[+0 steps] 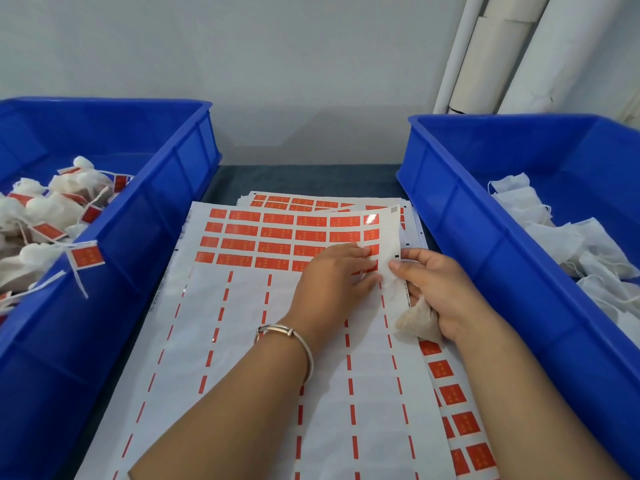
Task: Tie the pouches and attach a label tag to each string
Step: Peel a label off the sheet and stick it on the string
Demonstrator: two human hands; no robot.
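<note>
A white sheet of red label stickers lies on the table between two blue bins; its lower part is peeled bare. My left hand rests on the sheet, its fingertips on a red label near the sheet's right edge. My right hand holds a filled beige pouch under its curled fingers, while thumb and forefinger pinch the lifted right edge of the sheet.
The left blue bin holds tied pouches with red tags. The right blue bin holds empty white pouches. More label sheets lie underneath. White rolls lean against the wall at the back right.
</note>
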